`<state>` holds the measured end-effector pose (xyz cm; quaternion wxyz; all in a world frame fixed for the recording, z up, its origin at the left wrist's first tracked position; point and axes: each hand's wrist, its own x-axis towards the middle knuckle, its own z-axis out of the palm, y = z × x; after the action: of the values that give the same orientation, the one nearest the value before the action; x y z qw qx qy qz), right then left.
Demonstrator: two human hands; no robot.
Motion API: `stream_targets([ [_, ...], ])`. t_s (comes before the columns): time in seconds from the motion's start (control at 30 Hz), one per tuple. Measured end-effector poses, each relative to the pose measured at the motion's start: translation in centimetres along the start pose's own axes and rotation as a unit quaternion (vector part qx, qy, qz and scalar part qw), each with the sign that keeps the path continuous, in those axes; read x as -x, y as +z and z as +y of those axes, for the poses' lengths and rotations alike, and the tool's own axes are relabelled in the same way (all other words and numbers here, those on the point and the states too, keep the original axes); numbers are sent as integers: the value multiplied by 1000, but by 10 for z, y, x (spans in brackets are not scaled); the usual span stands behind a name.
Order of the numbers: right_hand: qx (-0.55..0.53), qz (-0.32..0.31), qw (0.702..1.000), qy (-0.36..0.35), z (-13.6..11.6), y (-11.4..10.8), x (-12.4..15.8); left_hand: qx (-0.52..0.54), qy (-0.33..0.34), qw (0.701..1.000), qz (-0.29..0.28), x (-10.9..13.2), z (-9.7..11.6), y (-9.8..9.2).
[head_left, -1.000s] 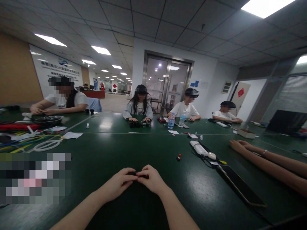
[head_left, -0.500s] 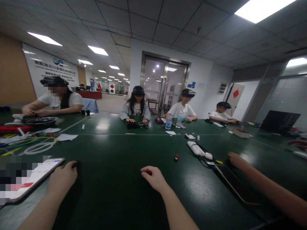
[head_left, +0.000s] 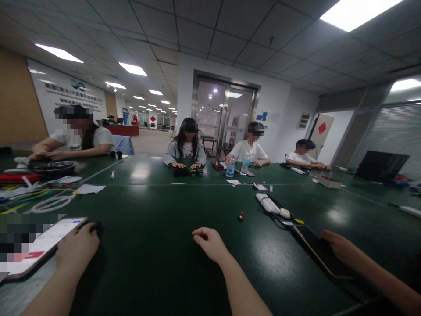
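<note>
My left hand is closed, its fingers curled around a small dark object that is mostly hidden. It is right beside the edge of a tablet with a lit screen, at the lower left. My right hand rests over the dark green table, fingers bent and thumb near the index finger, with nothing visible in it. A small red and dark item lies beyond it to the right.
At right, another person's hand is over a dark tablet. Nearby lie a white power strip and cables. Two water bottles stand farther back. Coloured wires and a coiled white cable lie left. Several people sit opposite.
My left hand has shifted slightly left, toward the tablet. My right hand stays nearly still. The other person's hand at right has come nearer, over the dark tablet; a hand at the far right edge has left view.
</note>
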<state>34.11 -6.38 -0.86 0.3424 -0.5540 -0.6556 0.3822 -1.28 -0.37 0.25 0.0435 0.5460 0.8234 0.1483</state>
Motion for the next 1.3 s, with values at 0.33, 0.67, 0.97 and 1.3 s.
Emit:
stream_targets([
  [0.33, 9, 0, 1000, 8, -1, 0, 1, 7, 9, 1000, 15, -3, -4, 4],
  [0.67, -22, 4, 1000, 11, 1, 0, 1, 21, 3, 1000, -15, -5, -6, 2],
  [0.97, -18, 5, 1000, 10, 0, -1, 2, 16, 18, 1000, 8, -12, -11, 12],
  [1.3, -18, 9, 1000, -4, 10, 2, -6, 4, -3, 1000, 30, -19, -14, 21],
])
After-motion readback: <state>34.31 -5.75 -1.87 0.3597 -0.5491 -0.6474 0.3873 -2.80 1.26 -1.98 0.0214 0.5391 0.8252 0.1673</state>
